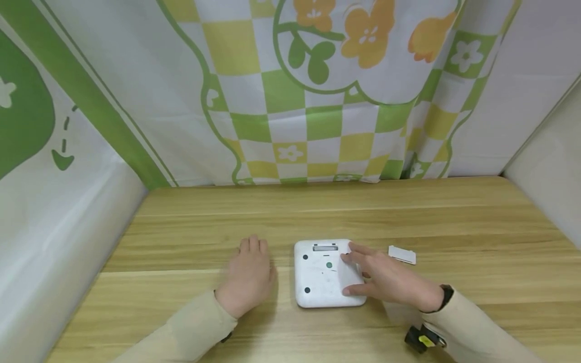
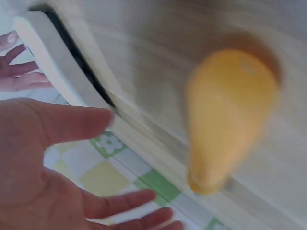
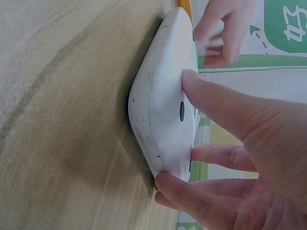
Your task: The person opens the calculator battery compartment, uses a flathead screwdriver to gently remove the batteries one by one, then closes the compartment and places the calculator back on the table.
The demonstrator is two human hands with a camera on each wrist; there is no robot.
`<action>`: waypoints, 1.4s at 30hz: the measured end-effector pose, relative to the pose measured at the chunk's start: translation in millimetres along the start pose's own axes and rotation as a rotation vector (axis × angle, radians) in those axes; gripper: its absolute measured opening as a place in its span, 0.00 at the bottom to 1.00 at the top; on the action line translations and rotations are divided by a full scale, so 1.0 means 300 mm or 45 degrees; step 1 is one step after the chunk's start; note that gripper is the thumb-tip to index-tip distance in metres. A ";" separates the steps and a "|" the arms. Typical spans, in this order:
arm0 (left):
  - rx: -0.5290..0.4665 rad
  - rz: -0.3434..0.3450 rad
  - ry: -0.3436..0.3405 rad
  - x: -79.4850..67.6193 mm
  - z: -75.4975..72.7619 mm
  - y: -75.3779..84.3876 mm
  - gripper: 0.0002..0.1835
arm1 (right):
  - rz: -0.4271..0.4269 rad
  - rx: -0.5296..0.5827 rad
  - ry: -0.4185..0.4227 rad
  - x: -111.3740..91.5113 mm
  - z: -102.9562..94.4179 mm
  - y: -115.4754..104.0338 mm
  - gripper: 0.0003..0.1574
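Observation:
A white, rounded-square device (image 1: 317,280) lies with its underside up on the wooden table. Round dark feet and an uncovered slot (image 1: 325,248) show on it. My right hand (image 1: 388,277) rests spread over its right side. Thumb and index finger touch the upturned face, while other fingertips meet the side edge (image 3: 156,153). To the left of the device, my left hand (image 1: 248,275) is palm down with its fingers extended. Below that palm, in the left wrist view, lies a blurred orange pear-shaped object (image 2: 230,110), hidden from the head view.
A small white cover plate (image 1: 402,255) lies beyond the right hand. The wooden table (image 1: 204,212) ends at a checkered green and yellow curtain (image 1: 290,126) at the back. Printed cloth hangs along the left side; a pale panel (image 1: 551,166) stands on the right.

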State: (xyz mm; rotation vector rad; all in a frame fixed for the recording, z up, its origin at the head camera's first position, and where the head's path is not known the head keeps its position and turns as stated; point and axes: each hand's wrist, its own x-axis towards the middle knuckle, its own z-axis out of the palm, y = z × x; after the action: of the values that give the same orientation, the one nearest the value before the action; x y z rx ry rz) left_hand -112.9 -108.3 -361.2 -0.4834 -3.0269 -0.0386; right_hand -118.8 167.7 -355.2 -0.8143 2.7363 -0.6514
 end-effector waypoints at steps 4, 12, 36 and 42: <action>-0.153 0.133 -0.132 0.008 -0.008 0.032 0.37 | -0.003 -0.007 0.004 0.001 0.002 0.001 0.42; -0.439 0.267 -0.385 0.010 -0.009 0.089 0.53 | -0.031 -0.024 0.015 0.002 0.004 0.004 0.41; -0.672 0.155 -0.366 0.042 -0.010 0.121 0.49 | -0.048 -0.048 0.007 0.014 -0.003 -0.002 0.41; -0.695 0.129 -0.356 0.048 -0.019 0.138 0.46 | 0.023 -0.155 0.019 0.023 -0.016 -0.021 0.38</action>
State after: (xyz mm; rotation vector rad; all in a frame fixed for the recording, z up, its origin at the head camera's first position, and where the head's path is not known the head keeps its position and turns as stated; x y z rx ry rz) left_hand -113.2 -64.7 -353.8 -0.7307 -3.2296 -0.8766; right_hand -123.0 160.9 -348.4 -0.8130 2.8158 -0.4937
